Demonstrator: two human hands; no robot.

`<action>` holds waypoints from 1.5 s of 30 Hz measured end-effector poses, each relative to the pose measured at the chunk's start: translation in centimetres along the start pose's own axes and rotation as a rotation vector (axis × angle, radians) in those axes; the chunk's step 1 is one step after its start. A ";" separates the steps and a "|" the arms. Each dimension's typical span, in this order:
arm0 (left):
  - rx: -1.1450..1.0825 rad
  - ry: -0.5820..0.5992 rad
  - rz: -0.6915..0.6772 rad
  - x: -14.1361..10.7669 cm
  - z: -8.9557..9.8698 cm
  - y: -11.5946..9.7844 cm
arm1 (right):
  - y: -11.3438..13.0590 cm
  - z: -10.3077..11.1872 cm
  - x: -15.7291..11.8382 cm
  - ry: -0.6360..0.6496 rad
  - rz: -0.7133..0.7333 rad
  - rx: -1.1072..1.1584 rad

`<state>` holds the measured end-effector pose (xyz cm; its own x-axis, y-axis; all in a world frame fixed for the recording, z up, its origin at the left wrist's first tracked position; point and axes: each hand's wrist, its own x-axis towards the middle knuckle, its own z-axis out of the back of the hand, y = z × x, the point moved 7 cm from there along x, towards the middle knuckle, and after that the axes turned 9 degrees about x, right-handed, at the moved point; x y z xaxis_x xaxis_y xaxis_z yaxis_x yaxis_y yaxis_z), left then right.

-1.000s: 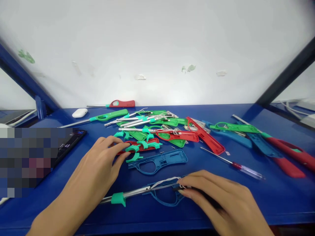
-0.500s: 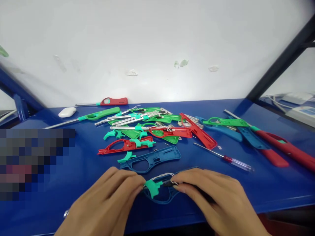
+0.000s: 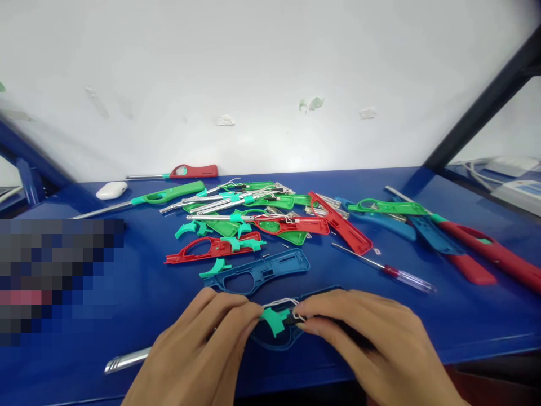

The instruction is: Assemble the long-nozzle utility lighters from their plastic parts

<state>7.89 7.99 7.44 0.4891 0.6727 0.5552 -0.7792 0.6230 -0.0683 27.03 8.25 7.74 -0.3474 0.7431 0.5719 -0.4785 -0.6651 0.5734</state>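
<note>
Near the front edge, my left hand pinches a teal trigger between thumb and fingertips. My right hand is closed on a small black igniter piece with white wire looped over it, right beside the trigger. Both parts are over a dark blue lighter half-shell, which the hands partly cover. From under my left hand a silver lighter tube sticks out to the left; its other end is hidden. Just behind lies another blue half-shell, with a loose teal trigger at its left end.
A heap of green and red lighter shells, metal tubes and white wires lies behind. A screwdriver and whole red lighter are to the right. At the left are a green lighter, white case and a blurred-out area.
My left hand has moved right with the teal trigger, bringing it closer to the igniter piece. More of the silver tube now shows at left. My right hand has hardly moved.
</note>
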 end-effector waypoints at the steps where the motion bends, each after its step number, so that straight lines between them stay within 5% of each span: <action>1: -0.005 0.010 -0.018 0.0 -0.1 -0.1 | 0.0 0.0 0.0 0.002 -0.005 0.011; 11: -0.025 -0.001 -0.111 0.6 0.1 -1.2 | -0.2 0.2 0.1 0.021 -0.043 0.157; 25: -0.164 0.002 0.017 0.2 -0.5 -1.0 | -0.3 0.3 0.2 0.021 -0.048 0.222; 36: -0.144 0.048 0.020 0.4 -0.9 -0.5 | -2.5 -0.4 -2.2 0.129 -0.142 0.252; 45: -0.153 0.036 0.007 0.2 -0.9 -0.7 | -0.8 0.2 -1.3 0.120 -0.048 0.238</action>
<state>8.89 8.07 6.84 0.4997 0.6894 0.5245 -0.7153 0.6699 -0.1990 27.98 7.83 6.67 -0.4286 0.7681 0.4757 -0.2986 -0.6173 0.7278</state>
